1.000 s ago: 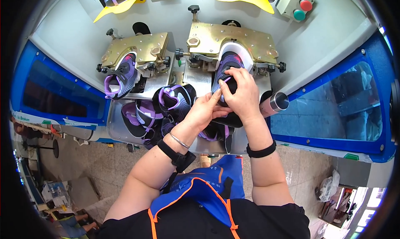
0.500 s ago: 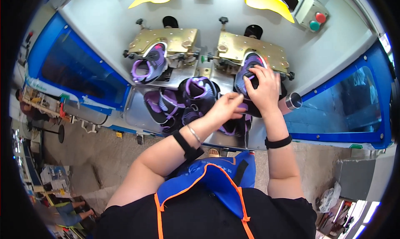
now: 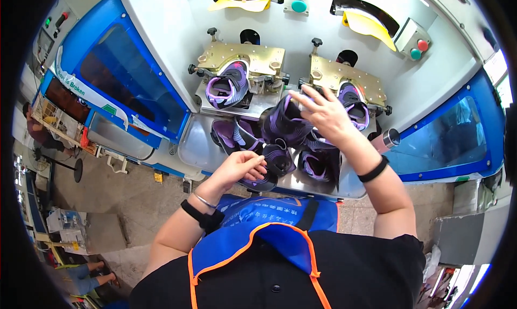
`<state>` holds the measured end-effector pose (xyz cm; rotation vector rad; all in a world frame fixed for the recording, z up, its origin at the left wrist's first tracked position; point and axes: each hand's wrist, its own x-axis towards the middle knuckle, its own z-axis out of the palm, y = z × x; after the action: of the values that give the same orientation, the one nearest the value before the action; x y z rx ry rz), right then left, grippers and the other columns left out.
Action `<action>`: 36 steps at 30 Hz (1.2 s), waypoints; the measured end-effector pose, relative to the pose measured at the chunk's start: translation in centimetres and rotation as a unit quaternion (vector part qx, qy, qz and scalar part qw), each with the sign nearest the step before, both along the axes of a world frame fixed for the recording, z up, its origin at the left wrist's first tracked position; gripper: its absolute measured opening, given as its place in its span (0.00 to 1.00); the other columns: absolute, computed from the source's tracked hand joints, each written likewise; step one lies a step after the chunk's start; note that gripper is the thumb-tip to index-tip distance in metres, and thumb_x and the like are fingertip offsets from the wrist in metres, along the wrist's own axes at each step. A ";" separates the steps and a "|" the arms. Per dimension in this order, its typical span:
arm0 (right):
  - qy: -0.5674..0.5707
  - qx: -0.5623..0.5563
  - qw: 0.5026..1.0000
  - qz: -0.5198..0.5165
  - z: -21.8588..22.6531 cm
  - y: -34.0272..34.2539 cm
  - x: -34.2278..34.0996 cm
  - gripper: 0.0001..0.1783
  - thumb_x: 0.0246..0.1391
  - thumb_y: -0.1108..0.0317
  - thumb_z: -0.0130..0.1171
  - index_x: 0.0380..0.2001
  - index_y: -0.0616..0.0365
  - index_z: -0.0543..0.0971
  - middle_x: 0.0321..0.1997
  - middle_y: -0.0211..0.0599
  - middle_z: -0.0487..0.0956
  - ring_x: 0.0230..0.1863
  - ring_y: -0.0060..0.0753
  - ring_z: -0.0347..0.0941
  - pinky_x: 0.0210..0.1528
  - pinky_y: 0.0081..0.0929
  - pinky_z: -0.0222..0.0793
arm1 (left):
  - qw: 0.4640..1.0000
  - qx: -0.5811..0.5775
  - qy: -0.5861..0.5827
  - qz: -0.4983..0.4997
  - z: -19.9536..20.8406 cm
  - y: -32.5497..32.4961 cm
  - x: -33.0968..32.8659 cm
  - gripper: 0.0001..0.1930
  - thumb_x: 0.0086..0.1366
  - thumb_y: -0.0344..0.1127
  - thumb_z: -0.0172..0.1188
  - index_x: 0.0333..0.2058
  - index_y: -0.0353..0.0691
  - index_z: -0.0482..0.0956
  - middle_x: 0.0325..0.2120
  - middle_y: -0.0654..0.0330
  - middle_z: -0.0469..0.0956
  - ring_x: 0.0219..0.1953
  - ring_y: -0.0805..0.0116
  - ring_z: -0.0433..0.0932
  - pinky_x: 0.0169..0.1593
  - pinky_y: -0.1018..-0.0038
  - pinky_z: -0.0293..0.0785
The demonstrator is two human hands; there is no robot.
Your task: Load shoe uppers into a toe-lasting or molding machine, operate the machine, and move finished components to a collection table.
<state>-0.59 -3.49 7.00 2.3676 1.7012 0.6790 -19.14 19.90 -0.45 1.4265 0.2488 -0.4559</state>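
Before a white and blue press machine point(image 3: 161, 45), my left hand point(image 3: 239, 166) pinches one purple shoe upper point(image 3: 272, 166) while my right hand point(image 3: 323, 112) grips another upper point(image 3: 285, 123) above the tray point(image 3: 194, 147).

- Purple-and-black shoe upper point(image 3: 285, 127), striped, held raised and tilted in the right hand point(image 3: 321, 114)
- Second dark purple upper point(image 3: 267, 168), lying low on the tray, gripped at its near edge by the left hand point(image 3: 240, 168)

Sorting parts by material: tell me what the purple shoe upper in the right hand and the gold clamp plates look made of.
Shoe upper: apparently soft knit or mesh fabric, matte purple and black; it folds limply under the right hand. Clamp plates: probably metal, brass-gold, with a dull sheen, rigid edges and bolts.
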 end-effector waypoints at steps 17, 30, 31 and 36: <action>0.025 0.284 0.958 -0.023 7.5 -5.2 -10.7 0.28 0.33 0.65 0.73 0.44 0.49 0.80 0.45 0.31 0.77 0.33 0.34 0.72 0.36 0.29 0.71 | 0.867 -0.488 -0.102 -0.011 9.0 -6.4 7.7 0.26 0.74 0.49 0.36 0.63 0.40 0.62 0.57 0.53 0.71 0.57 0.51 0.72 0.62 0.50 0.64; 0.055 0.408 0.897 -0.163 14.7 -9.4 10.5 0.13 0.57 0.55 0.58 0.36 0.52 0.75 0.39 0.43 0.74 0.41 0.50 0.74 0.39 0.42 0.70 | 0.899 -0.423 -0.086 0.074 6.3 -2.5 5.0 0.30 0.73 0.58 0.33 0.60 0.42 0.64 0.49 0.47 0.75 0.51 0.47 0.75 0.54 0.48 0.70; 0.036 0.393 0.906 -0.154 14.3 -9.6 13.5 0.14 0.58 0.54 0.57 0.37 0.52 0.75 0.39 0.43 0.74 0.41 0.50 0.74 0.40 0.42 0.70 | 0.900 -0.419 -0.081 0.092 5.8 -2.0 4.4 0.29 0.73 0.57 0.34 0.59 0.41 0.65 0.47 0.46 0.76 0.50 0.47 0.75 0.53 0.48 0.72; 0.174 0.419 0.866 -0.210 14.3 -7.9 20.4 0.14 0.55 0.53 0.58 0.39 0.48 0.76 0.46 0.39 0.75 0.44 0.45 0.75 0.46 0.41 0.71 | 0.901 -0.388 -0.081 0.178 4.7 0.2 1.1 0.27 0.73 0.55 0.36 0.55 0.39 0.68 0.43 0.48 0.78 0.47 0.49 0.77 0.51 0.52 0.74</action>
<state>19.84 -11.38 21.35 3.4854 0.9727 1.1199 -18.02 20.09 4.30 0.6062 0.1575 -0.0982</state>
